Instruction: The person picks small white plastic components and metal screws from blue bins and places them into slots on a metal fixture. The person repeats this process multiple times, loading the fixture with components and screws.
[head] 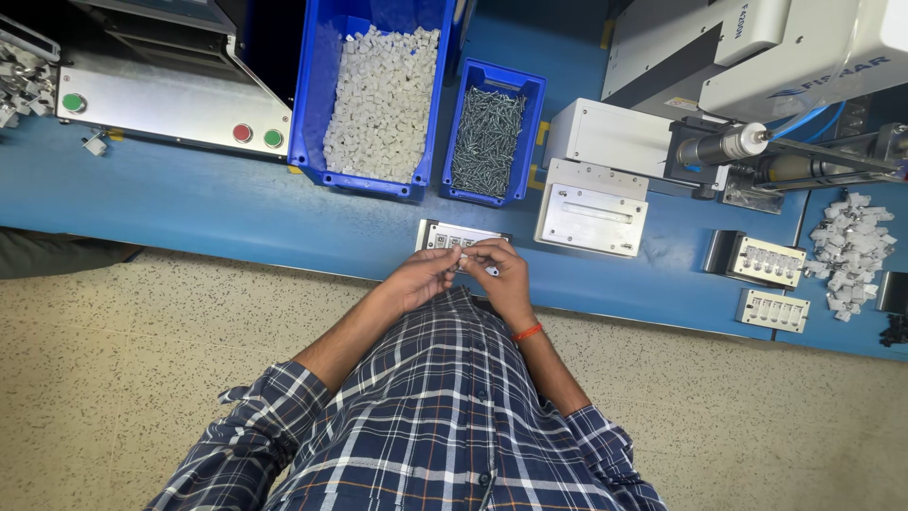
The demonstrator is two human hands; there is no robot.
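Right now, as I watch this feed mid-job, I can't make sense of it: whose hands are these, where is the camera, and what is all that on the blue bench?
There is one picture, from a camera worn on a person's head, looking straight down. The checked-shirt sleeves are that person's own arms. The left hand and the right hand, with a red wrist band, meet over a small flat metal fixture with a row of slots at the edge of the blue workbench. The fingers pinch something small; it is too tiny to name. Behind stand a large blue plastic bin of small white plastic pieces and a smaller blue bin of dark metal screws. To the right are a white machine, two more slotted fixtures and a loose heap of white pieces. Top left is a metal control box with red and green buttons.
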